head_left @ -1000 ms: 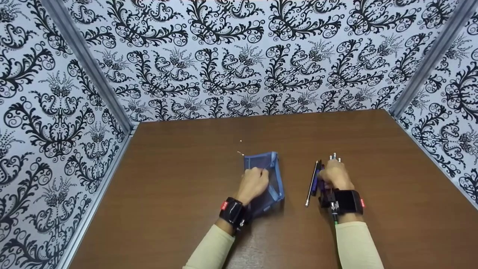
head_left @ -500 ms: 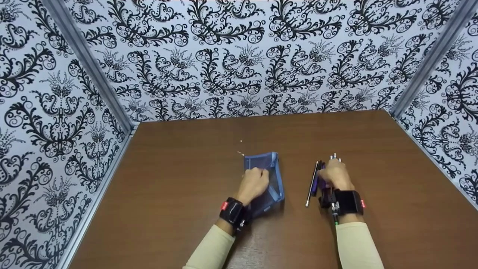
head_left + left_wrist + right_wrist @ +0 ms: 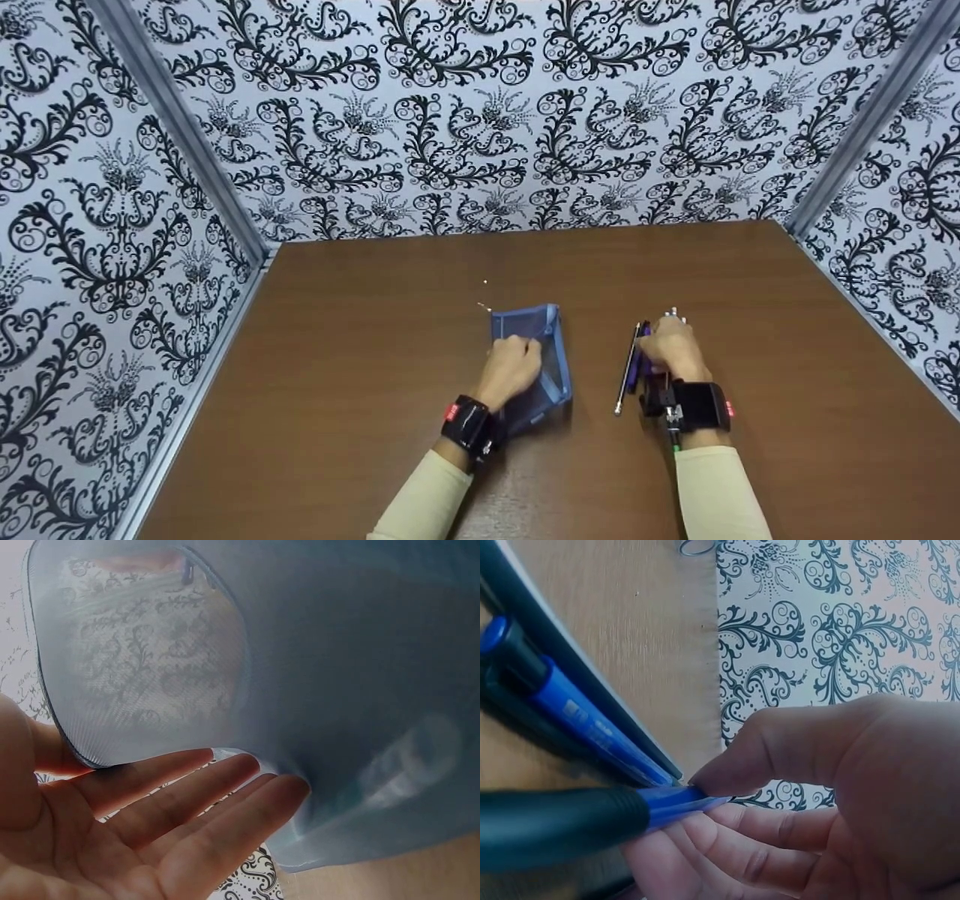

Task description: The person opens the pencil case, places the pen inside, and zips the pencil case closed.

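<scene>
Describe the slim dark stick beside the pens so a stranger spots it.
On the brown table, find the right hand. Left of it lie blue-purple pens and the slim dark stick. It is the outermost, closest to the blue pouch, with a pale near end.

Left hand (image 3: 512, 369) grips blue pouch (image 3: 553, 361); right hand (image 3: 675, 351) at pens (image 3: 634, 373).

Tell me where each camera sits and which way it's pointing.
Head: on the head, facing forward and down at the wooden table and patterned wall; left hand, right hand and cream sleeves show.
Left wrist: on that wrist, facing the blue mesh pouch; only the left hand shows.
Right wrist: on that wrist, facing the blue-and-black pen; the right hand shows, pinching it.
Head and left wrist share the pouch.
</scene>
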The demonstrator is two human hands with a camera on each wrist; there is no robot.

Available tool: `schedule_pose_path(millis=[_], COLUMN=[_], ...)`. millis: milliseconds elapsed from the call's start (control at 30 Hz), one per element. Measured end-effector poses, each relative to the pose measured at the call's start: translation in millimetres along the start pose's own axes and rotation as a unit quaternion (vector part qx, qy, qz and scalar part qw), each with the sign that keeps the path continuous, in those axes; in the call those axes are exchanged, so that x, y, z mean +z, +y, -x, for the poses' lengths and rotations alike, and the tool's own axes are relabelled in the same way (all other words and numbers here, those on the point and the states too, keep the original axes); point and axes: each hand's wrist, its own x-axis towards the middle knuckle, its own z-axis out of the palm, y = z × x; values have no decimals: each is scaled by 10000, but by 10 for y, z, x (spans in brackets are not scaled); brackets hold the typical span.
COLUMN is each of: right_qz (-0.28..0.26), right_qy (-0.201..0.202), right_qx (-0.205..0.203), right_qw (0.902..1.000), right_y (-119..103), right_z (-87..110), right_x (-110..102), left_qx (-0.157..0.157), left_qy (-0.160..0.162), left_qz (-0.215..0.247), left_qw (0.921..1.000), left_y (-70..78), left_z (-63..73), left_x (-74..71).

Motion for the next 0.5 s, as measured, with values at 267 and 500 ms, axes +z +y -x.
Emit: schedule_pose_path(millis=[267,500], right_qz=[-502,-947], right_qy=[-95,-256], right_qx=[-182,-181], right_qw=[9985,9950], right_y=[-5,-54], right_z=[-3,21], right_x=[-9,-33], left_qx=[17,117], left_qy=[2,155], left_qz=[12,-158], left_qw=[10000,9997], left_y=[5,12], left_z=[14,7], left_x=[-5,-6])
